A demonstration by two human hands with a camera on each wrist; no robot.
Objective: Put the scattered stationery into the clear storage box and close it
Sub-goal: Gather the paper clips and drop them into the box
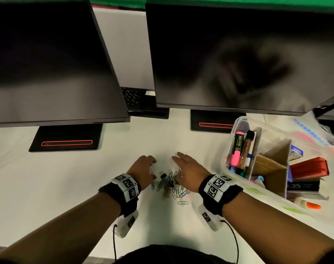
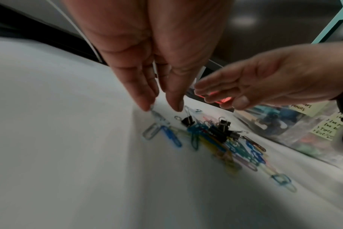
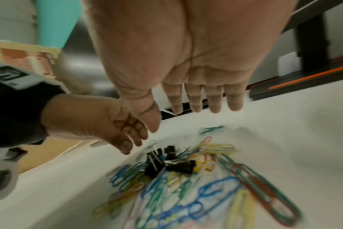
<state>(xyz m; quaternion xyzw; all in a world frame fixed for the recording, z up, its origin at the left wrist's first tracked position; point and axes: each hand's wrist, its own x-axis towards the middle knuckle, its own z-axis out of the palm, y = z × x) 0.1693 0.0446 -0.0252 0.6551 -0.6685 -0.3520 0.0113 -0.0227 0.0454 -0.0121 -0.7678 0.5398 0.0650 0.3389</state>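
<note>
A heap of coloured paper clips [image 1: 172,186] [image 2: 225,148] [image 3: 176,186] with a few black binder clips [image 1: 163,176] [image 2: 187,120] [image 3: 178,166] lies on the white desk between my hands. My left hand [image 1: 153,168] [image 2: 161,106] [image 3: 127,139] points its fingers down at the heap's left edge, one fingertip touching a pale paper clip [image 2: 157,116]. My right hand [image 1: 181,166] [image 2: 221,96] [image 3: 176,117] hovers flat over the heap's right side, fingers straight, holding nothing. The clear storage box [image 1: 224,164] stands open to the right.
The box holds markers [image 1: 238,149], cardboard dividers [image 1: 272,164], a red case [image 1: 309,168] and a glue stick [image 1: 310,205]. A clear lid with coloured writing [image 1: 310,136] lies behind it. Two dark monitors [image 1: 48,63] [image 1: 238,54] overhang the desk's back on black bases [image 1: 67,138].
</note>
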